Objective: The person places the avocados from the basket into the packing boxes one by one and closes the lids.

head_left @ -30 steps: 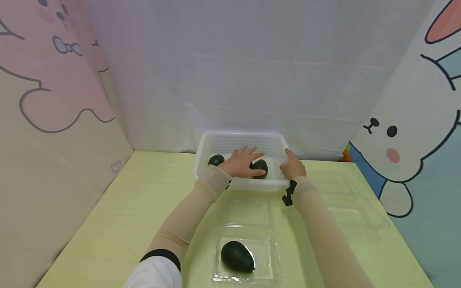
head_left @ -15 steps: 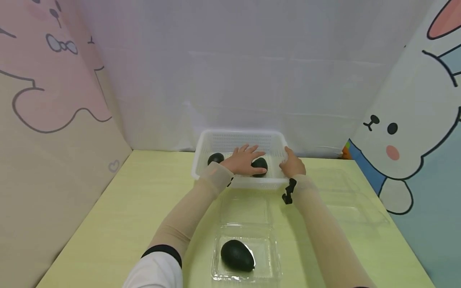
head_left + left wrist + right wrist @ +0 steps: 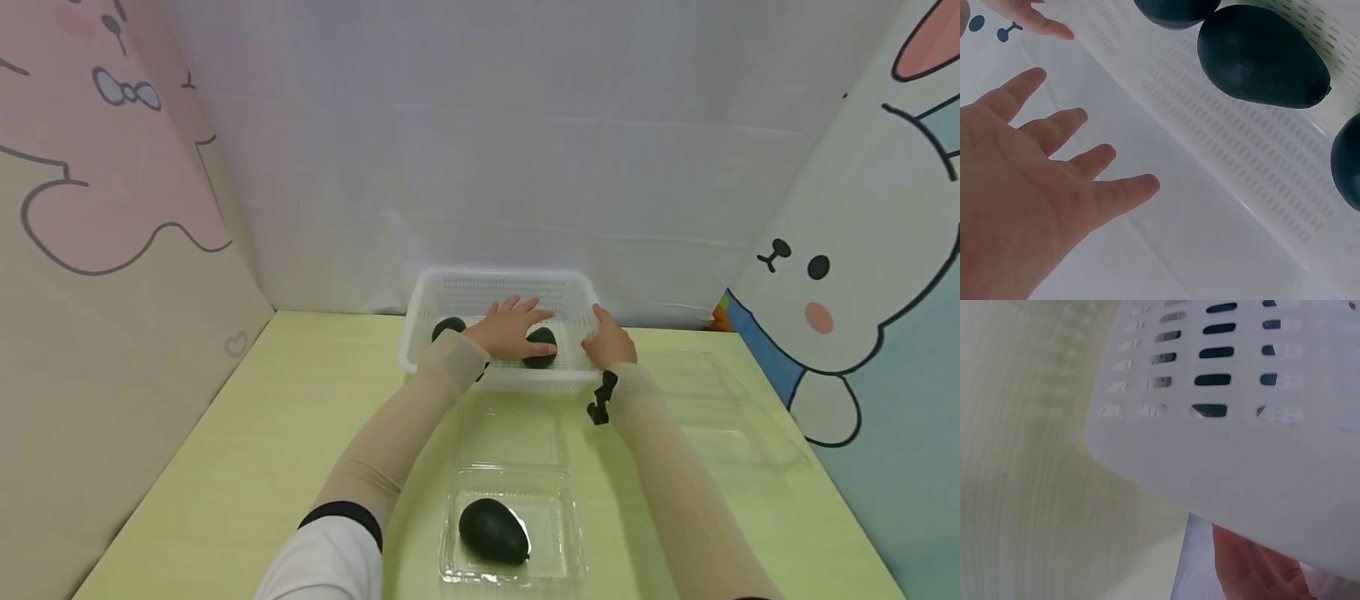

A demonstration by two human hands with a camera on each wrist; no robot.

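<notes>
The left hand (image 3: 512, 329) spreads its fingers over a white, rectangular, slotted plastic basket (image 3: 502, 287) holding dark green, rounded fruits (image 3: 542, 358); the right hand (image 3: 610, 343) grips its right end. Nearer, a dark green, egg-shaped fruit (image 3: 493, 532) lies in a clear plastic clamshell box (image 3: 553, 533).

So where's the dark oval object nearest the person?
In the head view, the dark oval object lies at bottom centre, inside the clear tray, nearer than the white basket.

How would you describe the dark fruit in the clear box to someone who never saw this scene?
On the yellow table, nearer the camera than the white basket, lies an open clear plastic box. Inside it is the dark egg-shaped fruit, the only one outside the basket.
</notes>
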